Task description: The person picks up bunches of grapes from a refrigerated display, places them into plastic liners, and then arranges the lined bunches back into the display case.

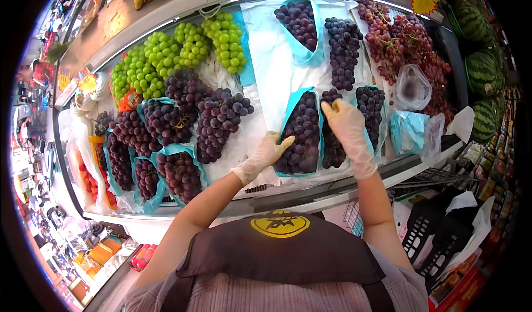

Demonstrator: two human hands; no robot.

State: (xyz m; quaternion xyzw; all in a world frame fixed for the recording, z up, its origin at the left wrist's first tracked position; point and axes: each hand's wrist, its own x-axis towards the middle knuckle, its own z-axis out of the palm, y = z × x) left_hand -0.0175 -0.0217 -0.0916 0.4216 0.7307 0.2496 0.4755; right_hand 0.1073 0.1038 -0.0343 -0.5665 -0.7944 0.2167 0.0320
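My left hand [266, 155], in a clear glove, is at the left edge of a blue-lined bag of dark purple grapes [300, 135]. Its thumb lies over the front and its fingers are at the edge. Also gloved, my right hand [346, 125] reaches over a loose bunch of dark grapes [332, 150] just right of that bag. The fingertips bend down onto the bunch's upper part; their grip is partly hidden. Another blue-lined bag of grapes [370, 106] stands right beside my right wrist.
White paper [266, 71] lines the chilled display case. Green grapes [162, 56] and more dark grapes [222, 121] lie left, red grapes [415, 42] right. A crumpled blue bag [408, 132] sits near the front right. Watermelons [480, 73] are stacked beyond the right end. The metal front rail [286, 204] runs before me.
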